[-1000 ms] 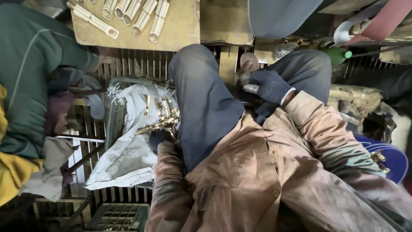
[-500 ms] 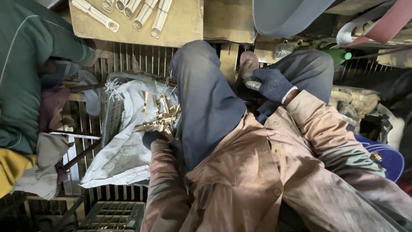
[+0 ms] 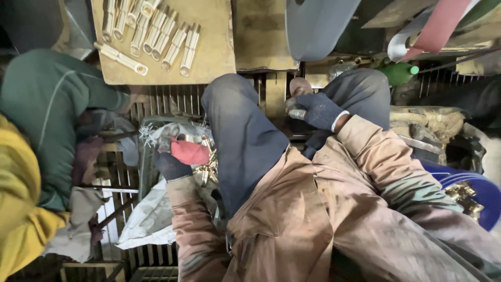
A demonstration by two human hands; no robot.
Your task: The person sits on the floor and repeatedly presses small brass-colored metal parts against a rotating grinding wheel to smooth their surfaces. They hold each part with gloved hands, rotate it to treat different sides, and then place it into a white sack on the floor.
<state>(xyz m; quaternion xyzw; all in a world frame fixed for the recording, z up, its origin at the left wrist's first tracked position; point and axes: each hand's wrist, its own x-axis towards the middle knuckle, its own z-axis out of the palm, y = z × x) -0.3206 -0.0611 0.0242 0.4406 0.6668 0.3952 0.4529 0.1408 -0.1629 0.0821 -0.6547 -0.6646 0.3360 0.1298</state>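
My left hand (image 3: 180,158), in a dark glove with a red patch, reaches into an open white sack (image 3: 151,219) beside my left knee. Its fingers curl around a few of the small brass fittings (image 3: 209,169) piled there. My right hand (image 3: 318,110), in a dark blue glove, rests between my knees and pinches a small metal piece (image 3: 295,113) against my grey trouser leg (image 3: 245,136). Brown sleeves cover both my arms.
A wooden board (image 3: 214,57) at the top carries several brass tubes (image 3: 156,34). A co-worker in a green sleeve (image 3: 52,104) and yellow cloth (image 3: 21,198) sits at the left. At the right are a blue tub (image 3: 482,188) of brass parts and a green bottle (image 3: 399,73).
My left hand has moved up into the sack, its red-patched glove now over the brass pile. The view has tilted a little. My right hand stays where it was.
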